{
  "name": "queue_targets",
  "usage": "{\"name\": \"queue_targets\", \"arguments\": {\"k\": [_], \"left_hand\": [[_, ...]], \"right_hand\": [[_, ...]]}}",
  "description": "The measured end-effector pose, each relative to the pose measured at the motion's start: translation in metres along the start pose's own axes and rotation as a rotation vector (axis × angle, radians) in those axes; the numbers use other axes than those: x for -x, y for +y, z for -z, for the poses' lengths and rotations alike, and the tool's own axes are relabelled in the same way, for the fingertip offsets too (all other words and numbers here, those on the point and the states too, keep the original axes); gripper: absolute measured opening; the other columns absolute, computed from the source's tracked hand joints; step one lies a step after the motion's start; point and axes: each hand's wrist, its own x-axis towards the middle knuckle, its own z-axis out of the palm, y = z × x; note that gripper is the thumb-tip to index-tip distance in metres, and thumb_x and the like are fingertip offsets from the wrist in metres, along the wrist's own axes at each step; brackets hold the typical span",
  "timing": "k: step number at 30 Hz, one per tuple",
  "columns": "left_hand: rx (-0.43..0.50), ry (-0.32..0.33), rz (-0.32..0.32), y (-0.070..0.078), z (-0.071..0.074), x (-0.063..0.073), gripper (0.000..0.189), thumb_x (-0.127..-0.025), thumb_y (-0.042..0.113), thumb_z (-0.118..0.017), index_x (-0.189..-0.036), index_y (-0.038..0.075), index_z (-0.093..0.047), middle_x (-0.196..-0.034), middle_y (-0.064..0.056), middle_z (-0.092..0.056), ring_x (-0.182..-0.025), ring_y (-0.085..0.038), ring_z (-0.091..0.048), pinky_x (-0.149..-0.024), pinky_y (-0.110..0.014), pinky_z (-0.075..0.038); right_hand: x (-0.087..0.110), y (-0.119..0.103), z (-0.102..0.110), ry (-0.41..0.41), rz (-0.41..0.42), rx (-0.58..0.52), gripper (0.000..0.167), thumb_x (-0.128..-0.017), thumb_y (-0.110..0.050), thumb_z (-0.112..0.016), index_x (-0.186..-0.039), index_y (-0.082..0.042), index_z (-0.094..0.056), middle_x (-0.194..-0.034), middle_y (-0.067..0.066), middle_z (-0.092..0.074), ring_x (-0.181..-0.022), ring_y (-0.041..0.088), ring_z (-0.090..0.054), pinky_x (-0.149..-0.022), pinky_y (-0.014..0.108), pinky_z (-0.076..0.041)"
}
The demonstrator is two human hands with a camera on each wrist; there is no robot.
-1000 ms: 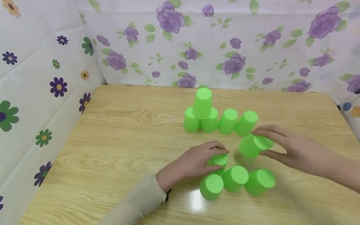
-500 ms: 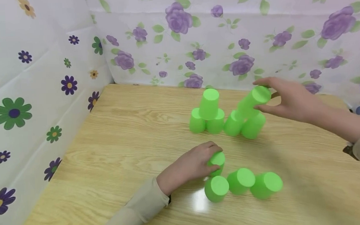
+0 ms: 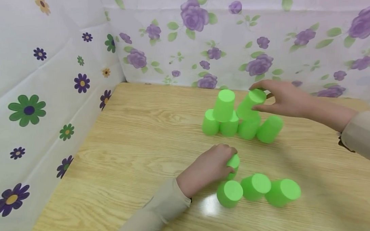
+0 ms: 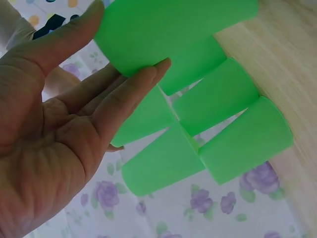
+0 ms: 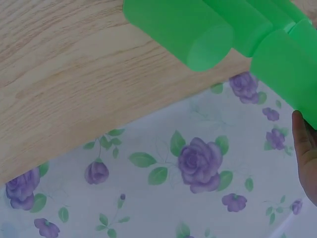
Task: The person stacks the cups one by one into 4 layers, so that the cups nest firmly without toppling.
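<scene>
1. A green cup (image 3: pixel 250 101) is gripped upside down and tilted by the right hand (image 3: pixel 282 97), thumb below and fingers curled round its closed end, at the second level of the far stack.
2. That cup leans over the 2 rightward cups of the bottom row (image 3: pixel 243 127), a line of 4 inverted green cups standing side by side on the wooden table (image 3: pixel 136 137); whether it already rests on them cannot be told.
3. Just to its left, another upper cup (image 3: pixel 223 105) sits inverted on the 2 leftward cups of the same row.
4. The right wrist view shows the same stack from close up, with only a fingertip (image 5: pixel 304 148) at the frame edge against a green cup.
5. Nearer the person, the left hand (image 3: pixel 209 169) lies over a separate green cup (image 3: pixel 234 163), fingers curled round it so most of it is hidden.
6. In the left wrist view the left hand's fingers (image 4: pixel 129 94) and thumb wrap the side of that cup (image 4: pixel 163 29), the palm facing the camera.
7. Just beside the left hand, 3 loose cups (image 3: pixel 256 189) stand inverted in a row at the near part of the table.
8. Floral-printed sheets (image 3: pixel 200 36) wall the table at the back and left; both arms wear beige sleeves (image 3: pixel 163 208).
</scene>
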Motion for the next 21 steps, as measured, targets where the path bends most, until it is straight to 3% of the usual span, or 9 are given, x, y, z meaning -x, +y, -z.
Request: {"name": "queue_targets", "arguments": {"k": [6,21], "left_hand": [[0.005,-0.017,0.031,0.003,0.005,-0.002,0.016,-0.073,0.006,-0.075,-0.084,0.008,-0.063,-0.066,0.005,-0.045,-0.059,-0.007,-0.040,-0.047,-0.015,-0.034],[-0.025,-0.053,0.097,0.004,0.004,-0.004,0.028,-0.074,0.013,-0.078,-0.098,0.007,-0.065,-0.077,0.004,-0.053,-0.067,-0.007,-0.050,-0.053,-0.015,-0.041]], "right_hand": [[-0.005,-0.003,-0.002,-0.014,0.015,0.020,0.055,-0.083,-0.035,-0.070,-0.128,-0.010,-0.051,-0.121,0.008,-0.058,-0.100,0.027,-0.060,-0.076,0.044,-0.053],[-0.012,-0.007,-0.006,-0.046,0.035,0.045,0.055,-0.086,-0.037,-0.067,-0.131,-0.011,-0.049,-0.123,0.008,-0.056,-0.104,0.027,-0.058,-0.080,0.046,-0.051]]}}
